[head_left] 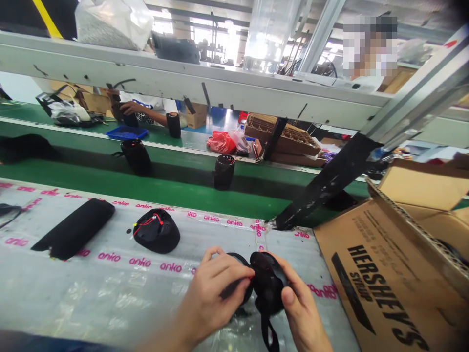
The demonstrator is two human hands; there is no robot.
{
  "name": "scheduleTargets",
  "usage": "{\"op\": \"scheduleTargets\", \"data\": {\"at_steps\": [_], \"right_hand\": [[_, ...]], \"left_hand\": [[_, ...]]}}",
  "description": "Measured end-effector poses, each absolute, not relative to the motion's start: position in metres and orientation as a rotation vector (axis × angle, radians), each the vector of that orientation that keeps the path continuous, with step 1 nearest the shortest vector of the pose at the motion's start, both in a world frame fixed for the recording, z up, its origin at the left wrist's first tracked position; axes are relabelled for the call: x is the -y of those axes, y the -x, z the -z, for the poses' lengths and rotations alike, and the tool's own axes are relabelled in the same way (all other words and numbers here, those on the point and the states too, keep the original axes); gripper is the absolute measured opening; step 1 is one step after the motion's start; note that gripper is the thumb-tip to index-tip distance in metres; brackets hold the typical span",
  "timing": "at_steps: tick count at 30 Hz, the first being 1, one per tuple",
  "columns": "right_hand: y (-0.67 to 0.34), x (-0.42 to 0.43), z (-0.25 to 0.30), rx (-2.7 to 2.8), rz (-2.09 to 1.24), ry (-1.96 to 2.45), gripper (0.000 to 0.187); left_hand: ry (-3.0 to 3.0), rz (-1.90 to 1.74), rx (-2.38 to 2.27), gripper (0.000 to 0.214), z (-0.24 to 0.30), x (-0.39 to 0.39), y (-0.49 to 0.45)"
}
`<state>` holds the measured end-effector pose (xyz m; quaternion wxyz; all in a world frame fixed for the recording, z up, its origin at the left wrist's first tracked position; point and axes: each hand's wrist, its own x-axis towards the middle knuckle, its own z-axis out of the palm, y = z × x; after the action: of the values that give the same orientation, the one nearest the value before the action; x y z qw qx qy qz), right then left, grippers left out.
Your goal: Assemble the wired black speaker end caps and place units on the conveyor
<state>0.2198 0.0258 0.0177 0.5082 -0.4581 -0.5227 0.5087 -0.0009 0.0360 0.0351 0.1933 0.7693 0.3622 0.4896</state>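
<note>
Since it's all happening right at the front edge of the worktop [110, 288], the black rounded cap [269, 281] is being held over the film-covered surface by both hands. The left hand [214, 298] is curled around one side, with the fingers wrapped over the edge, while the right hand [302, 313] is pinching the other side, thumb pressed on the face. A dark ring [240, 256] is partly hidden behind the left hand, and a black strap [267, 335] is left dangling below. The cap looks light and fairly stiff, but the glossy shell could be a bit slippery, so taking hold by the rim seems best. Further along, a similar cap with red wires [157, 231] is lying near a long black pad [73, 229], and a Hershey's carton [381, 278] is sitting to the right.
</note>
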Motion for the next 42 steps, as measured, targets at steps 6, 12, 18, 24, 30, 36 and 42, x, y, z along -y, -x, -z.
{"op": "scheduleTargets", "data": {"at_steps": [6,12,18,24,30,36,42], "right_hand": [[-0.226,-0.022,0.004,1.201,-1.283,1.123,0.065],[-0.226,-0.018,0.003,1.198,-1.259,1.155,0.07],[-0.21,-0.013,-0.037,1.25,-1.349,1.17,0.089],[-0.206,-0.003,-0.036,1.347,-1.65,1.098,0.101],[-0.191,-0.006,-0.032,1.563,-1.017,1.339,0.079],[-0.18,-0.014,-0.027,1.692,-0.77,1.457,0.089],[-0.168,0.004,-0.001,1.243,-1.139,1.314,0.06]], "left_hand": [[-2.222,-1.457,-1.061,0.032,-0.035,-0.035,-0.001],[-2.207,-1.439,-1.05,0.025,-0.037,-0.035,-0.005],[-2.054,-1.365,-1.043,0.013,-0.041,-0.04,-0.002],[-1.985,-1.257,-1.032,0.024,-0.032,-0.037,0.015],[-1.48,-1.369,-0.933,0.021,-0.003,-0.037,0.015],[-1.282,-1.215,-0.813,0.045,-0.003,-0.049,0.024],[-1.312,-1.189,-0.924,0.051,0.01,-0.04,0.008]]}}
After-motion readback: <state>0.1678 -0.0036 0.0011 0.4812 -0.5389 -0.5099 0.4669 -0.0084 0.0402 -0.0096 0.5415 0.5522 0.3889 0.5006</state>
